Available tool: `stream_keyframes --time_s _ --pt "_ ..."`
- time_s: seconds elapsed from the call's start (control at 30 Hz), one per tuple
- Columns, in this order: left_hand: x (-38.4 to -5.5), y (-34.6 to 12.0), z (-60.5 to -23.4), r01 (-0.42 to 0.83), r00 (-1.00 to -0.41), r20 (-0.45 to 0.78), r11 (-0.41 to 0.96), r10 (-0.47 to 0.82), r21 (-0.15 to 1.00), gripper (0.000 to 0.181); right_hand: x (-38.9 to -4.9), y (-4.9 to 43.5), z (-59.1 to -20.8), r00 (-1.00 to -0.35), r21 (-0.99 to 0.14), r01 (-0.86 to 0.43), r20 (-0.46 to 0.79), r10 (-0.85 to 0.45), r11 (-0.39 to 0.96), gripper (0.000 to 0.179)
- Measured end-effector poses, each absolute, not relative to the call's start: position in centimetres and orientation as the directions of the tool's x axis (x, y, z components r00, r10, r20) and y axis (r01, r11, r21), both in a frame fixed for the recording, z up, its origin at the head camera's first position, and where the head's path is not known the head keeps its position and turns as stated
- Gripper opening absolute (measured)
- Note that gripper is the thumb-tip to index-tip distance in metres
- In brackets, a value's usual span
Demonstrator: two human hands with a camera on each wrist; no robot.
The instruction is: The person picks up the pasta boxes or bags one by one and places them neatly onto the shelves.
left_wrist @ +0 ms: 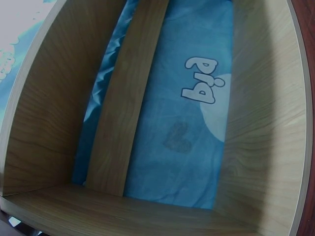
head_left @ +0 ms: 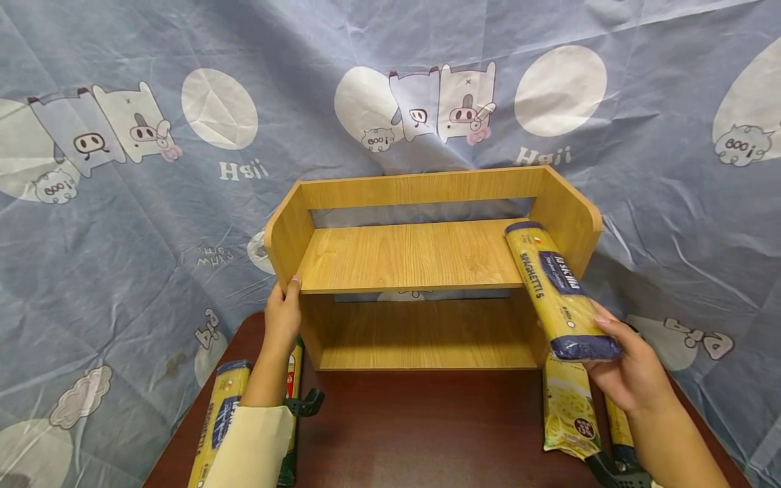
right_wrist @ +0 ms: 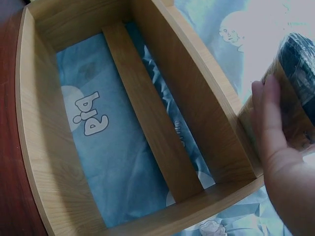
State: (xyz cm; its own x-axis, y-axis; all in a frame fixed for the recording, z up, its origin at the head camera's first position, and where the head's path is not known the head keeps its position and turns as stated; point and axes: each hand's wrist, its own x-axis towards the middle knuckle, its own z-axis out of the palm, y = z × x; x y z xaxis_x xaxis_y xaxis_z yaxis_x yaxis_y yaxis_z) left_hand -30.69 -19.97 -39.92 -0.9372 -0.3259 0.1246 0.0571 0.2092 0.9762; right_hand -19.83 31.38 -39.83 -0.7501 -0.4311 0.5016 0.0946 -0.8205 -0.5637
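A two-tier wooden shelf (head_left: 378, 254) stands at the back of the table. My left hand (head_left: 283, 318) grips its left side panel, thumb at the front edge near the upper board. In my right hand (head_left: 628, 366) is a yellow pack of spaghetti (head_left: 552, 291) with dark blue ends, pinched near its close end. The pack tilts, its far end over the right end of the upper board, beside the right side panel. In the right wrist view the fingers lie along the side of the spaghetti pack (right_wrist: 295, 83). The left wrist view shows the shelf's lower compartment (left_wrist: 261, 118), not the left hand.
Another spaghetti pack (head_left: 219, 413) lies on the table (head_left: 415, 427) at left, beside a green and yellow pack (head_left: 293, 379) partly behind the left arm. At right lie a yellow noodle bag (head_left: 570, 407) and another yellow pack (head_left: 619, 430). A patterned blue cloth (head_left: 293, 88) hangs behind.
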Motion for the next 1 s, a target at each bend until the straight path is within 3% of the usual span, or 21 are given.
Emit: stream_keyframes --time_s 0.2,0.33,0.63,1.0 --pt "-30.6 -20.1 -40.0 0.063 -0.936 0.133 0.215 -0.327 0.975 0.057 -19.6 31.3 -40.7 -0.705 -0.48 0.134 0.569 -0.424 -0.867 0.063" --pt "-30.6 -20.1 -40.0 0.066 -0.937 0.133 0.212 -0.323 0.975 0.057 -19.3 31.2 -41.2 -0.698 -0.493 0.106 0.581 -0.418 -0.864 0.06" --pt "-30.7 -20.1 -39.9 0.055 -0.934 0.13 0.224 -0.332 0.973 0.058 -18.9 30.5 -41.3 -0.772 -0.542 -0.023 0.544 -0.329 -0.84 0.065" --pt "-30.6 -20.0 -39.8 0.063 -0.932 0.135 0.216 -0.336 0.974 0.054 -19.0 29.8 -40.5 -0.805 -0.59 -0.113 0.526 -0.274 -0.799 0.065"
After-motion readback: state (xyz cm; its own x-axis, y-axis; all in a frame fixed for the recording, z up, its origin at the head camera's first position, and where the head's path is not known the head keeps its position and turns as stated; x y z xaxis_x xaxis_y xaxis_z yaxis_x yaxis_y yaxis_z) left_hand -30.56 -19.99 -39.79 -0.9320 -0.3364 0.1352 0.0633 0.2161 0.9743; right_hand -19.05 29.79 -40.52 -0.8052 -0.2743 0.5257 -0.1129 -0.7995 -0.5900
